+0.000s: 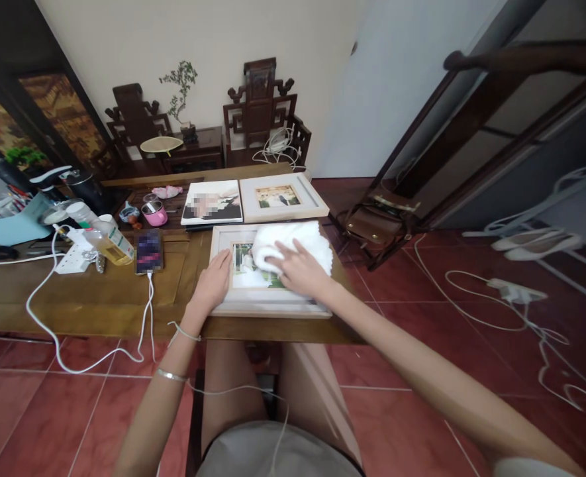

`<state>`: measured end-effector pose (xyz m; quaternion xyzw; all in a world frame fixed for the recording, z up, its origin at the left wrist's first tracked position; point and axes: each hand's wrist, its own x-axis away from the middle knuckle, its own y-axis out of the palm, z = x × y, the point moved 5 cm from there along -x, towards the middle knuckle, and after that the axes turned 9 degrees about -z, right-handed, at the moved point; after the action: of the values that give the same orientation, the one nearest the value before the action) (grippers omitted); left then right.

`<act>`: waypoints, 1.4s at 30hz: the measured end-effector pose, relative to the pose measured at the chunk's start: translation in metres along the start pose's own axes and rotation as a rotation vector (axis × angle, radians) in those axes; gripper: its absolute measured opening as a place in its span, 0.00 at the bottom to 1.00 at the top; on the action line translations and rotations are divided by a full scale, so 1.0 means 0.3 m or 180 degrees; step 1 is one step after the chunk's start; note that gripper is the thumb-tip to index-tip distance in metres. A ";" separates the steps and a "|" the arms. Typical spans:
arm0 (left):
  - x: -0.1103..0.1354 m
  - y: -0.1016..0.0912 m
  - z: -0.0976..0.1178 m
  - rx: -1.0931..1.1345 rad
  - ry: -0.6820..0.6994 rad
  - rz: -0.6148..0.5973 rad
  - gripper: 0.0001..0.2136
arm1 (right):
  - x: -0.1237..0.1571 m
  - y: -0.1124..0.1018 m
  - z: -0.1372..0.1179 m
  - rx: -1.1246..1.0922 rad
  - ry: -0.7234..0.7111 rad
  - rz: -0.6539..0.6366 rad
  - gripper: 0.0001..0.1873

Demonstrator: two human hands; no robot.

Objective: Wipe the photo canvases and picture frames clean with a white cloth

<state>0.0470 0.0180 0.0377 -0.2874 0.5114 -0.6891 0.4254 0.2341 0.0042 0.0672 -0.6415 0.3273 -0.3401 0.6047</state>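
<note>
A pale wooden picture frame (pixel 273 309) with a photo inside lies flat near the table's front edge. My left hand (pixel 215 281) holds its left side, fingers together over the border and the thumb hidden. Under the fingers of my right hand (pixel 300 268) is a bunched white cloth (pixel 300 240), pressed against the glass. That cloth covers the frame's upper right part and some of the photo.
Behind lie another framed picture (pixel 285 199) and a photo panel (pixel 212 202). To the left are a phone (pixel 149 252) on a charging cable, a bottle of yellowish liquid (pixel 108 242), a power strip (pixel 74 257) and a pink cup (pixel 154 213). Cables (pixel 514 291) trail over the red floor.
</note>
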 end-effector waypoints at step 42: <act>0.007 0.010 -0.012 0.0410 -0.0153 0.0125 0.30 | 0.113 -0.089 -0.150 -0.0824 -0.0992 -0.1016 0.21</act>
<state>0.0439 0.0173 0.0336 -0.2659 0.4611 -0.7051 0.4685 0.2158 -0.0474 0.0970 -0.8017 0.1656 -0.2836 0.4994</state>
